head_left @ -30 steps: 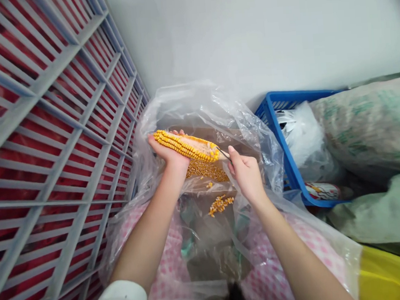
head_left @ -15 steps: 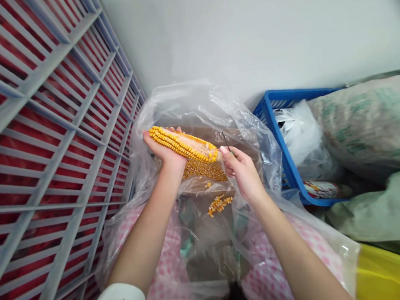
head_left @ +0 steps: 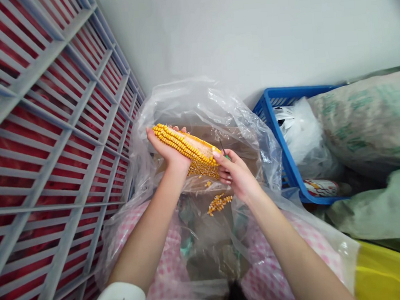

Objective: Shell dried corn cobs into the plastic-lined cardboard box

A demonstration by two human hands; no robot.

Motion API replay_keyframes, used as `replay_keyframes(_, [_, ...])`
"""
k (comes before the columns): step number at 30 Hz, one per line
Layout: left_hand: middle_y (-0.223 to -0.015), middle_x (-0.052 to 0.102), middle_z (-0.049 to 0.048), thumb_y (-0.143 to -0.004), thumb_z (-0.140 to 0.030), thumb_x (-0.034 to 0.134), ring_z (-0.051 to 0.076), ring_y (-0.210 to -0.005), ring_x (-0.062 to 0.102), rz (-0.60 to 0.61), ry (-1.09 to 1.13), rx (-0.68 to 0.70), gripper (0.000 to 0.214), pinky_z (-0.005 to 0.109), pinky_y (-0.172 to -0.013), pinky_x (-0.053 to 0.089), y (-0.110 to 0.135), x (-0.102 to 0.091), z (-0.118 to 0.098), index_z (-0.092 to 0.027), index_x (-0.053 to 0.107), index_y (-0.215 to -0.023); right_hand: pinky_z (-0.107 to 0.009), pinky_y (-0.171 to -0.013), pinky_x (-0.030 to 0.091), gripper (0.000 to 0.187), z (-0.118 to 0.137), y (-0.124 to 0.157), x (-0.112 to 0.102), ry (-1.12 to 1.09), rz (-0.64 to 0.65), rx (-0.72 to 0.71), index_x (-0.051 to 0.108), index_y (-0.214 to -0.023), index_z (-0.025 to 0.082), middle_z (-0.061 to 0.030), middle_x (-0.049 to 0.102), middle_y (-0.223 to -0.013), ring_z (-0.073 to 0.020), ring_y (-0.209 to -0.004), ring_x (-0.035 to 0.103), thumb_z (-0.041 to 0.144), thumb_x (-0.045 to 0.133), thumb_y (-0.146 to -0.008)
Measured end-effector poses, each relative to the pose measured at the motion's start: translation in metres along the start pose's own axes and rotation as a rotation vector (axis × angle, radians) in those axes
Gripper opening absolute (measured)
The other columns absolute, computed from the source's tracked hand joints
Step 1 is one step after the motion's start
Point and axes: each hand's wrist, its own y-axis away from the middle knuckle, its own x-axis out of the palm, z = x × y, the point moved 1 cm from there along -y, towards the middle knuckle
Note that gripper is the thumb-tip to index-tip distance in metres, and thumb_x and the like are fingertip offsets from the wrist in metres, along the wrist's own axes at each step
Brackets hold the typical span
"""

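Observation:
My left hand is wrapped round a yellow corn cob, gripping it from below at its far-left end. A strip along the cob's upper face is bare of kernels. At the cob's right end, the thumb of my right hand presses on the kernels. The same hand holds a thin dark tool with a bit of green at its base; most of it is hidden by the fingers. Loose kernels lie below the cob in a clear plastic bag. A smaller heap of kernels rests nearer to me on the plastic.
A grey slatted crate with red contents rises close on my left. To the right stands a blue basket with white plastic bags and a can. Beside it are a large filled sack and yellow material. A white wall is behind.
The cob and my left hand have shifted slightly right. My right thumb has moved left onto the cob's end, and the right fingers have curled lower beneath it.

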Motion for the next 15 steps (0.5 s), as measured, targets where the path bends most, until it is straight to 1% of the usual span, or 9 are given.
replay_keyframes(3, [-0.061, 0.045, 0.0015, -0.076, -0.062, 0.032, 0.016, -0.067, 0.053, 0.003, -0.015, -0.031, 0.044, 0.033, -0.070, 0.045, -0.0014, 0.0002, -0.0021, -0.020, 0.042, -0.065, -0.016, -0.037, 0.011, 0.037, 0.0037, 0.0015, 0.0008, -0.086, 0.047, 0.012, 0.036, -0.074, 0.023, 0.0109, 0.020, -0.050, -0.0029, -0.040, 0.014, 0.046, 0.064, -0.066])
replay_keyframes(5, [-0.060, 0.045, 0.0022, -0.076, -0.062, 0.029, 0.017, -0.068, 0.054, -0.002, -0.015, -0.046, 0.046, 0.034, -0.070, 0.045, -0.0031, -0.0012, -0.0033, -0.020, 0.042, -0.064, -0.016, -0.038, 0.011, 0.034, 0.0059, 0.0027, 0.0012, -0.138, 0.094, 0.021, 0.037, -0.076, 0.024, 0.0107, 0.020, -0.050, -0.0031, -0.040, 0.015, 0.043, 0.063, -0.068])
replay_keyframes(7, [-0.060, 0.046, 0.0027, -0.077, -0.062, 0.028, 0.018, -0.071, 0.055, -0.011, -0.018, -0.045, 0.046, 0.035, -0.071, 0.045, -0.0043, -0.0026, -0.0040, -0.020, 0.042, -0.064, -0.017, -0.039, 0.010, 0.031, 0.0071, 0.0038, 0.0014, -0.152, 0.118, 0.017, 0.038, -0.078, 0.024, 0.0108, 0.021, -0.050, -0.0029, -0.040, 0.015, 0.037, 0.064, -0.068])
replay_keyframes(10, [-0.061, 0.047, 0.0028, -0.077, -0.063, 0.028, 0.018, -0.072, 0.056, -0.005, -0.023, -0.031, 0.046, 0.034, -0.071, 0.045, -0.0044, -0.0032, -0.0036, -0.020, 0.041, -0.064, -0.017, -0.039, 0.009, 0.030, 0.0066, 0.0042, 0.0021, -0.150, 0.113, 0.016, 0.037, -0.077, 0.023, 0.0111, 0.019, -0.049, -0.0028, -0.040, 0.014, 0.032, 0.065, -0.067])
replay_keyframes(15, [-0.063, 0.047, 0.0023, -0.076, -0.063, 0.031, 0.017, -0.072, 0.055, -0.002, -0.026, -0.032, 0.044, 0.033, -0.069, 0.045, -0.0021, -0.0023, -0.0017, -0.021, 0.042, -0.066, -0.017, -0.038, 0.008, 0.035, 0.0031, 0.0023, 0.0026, -0.139, 0.087, 0.050, 0.035, -0.072, 0.022, 0.0114, 0.018, -0.049, -0.0028, -0.040, 0.011, 0.038, 0.066, -0.066])
